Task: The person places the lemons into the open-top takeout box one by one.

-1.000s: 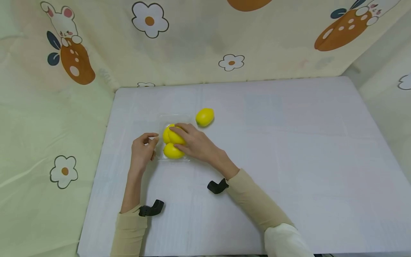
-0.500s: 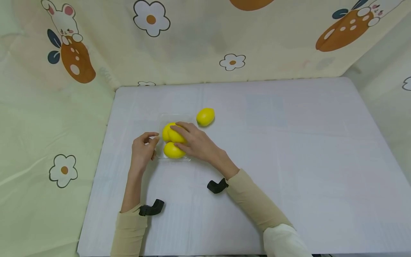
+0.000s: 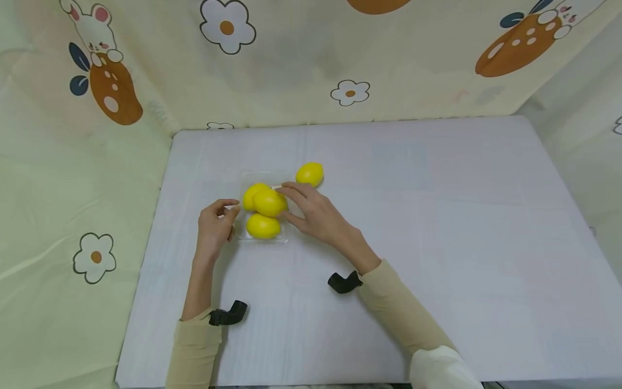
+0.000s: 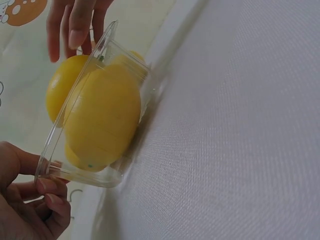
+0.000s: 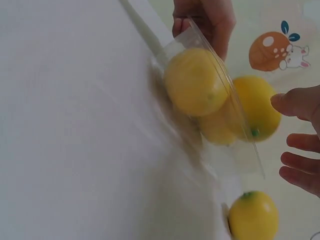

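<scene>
A clear plastic box stands on the table with three yellow lemons in it. One lemon lies at the near side, another toward the far left, and a third lemon rests higher, showing above the rim in both wrist views. My left hand pinches the box's left rim between thumb and fingers, plain in the left wrist view. My right hand is just right of the top lemon, fingers spread and holding nothing. A loose lemon lies beyond that hand, outside the box.
A white-covered table spreads beneath everything. Patterned cloth walls rise behind it and at both sides. A black wrist mount sits on the left sleeve and a second black mount on the right.
My right hand has let go of the top lemon and drawn back to the right. The lemon stays on the others in the box. My left hand keeps its place at the rim.
</scene>
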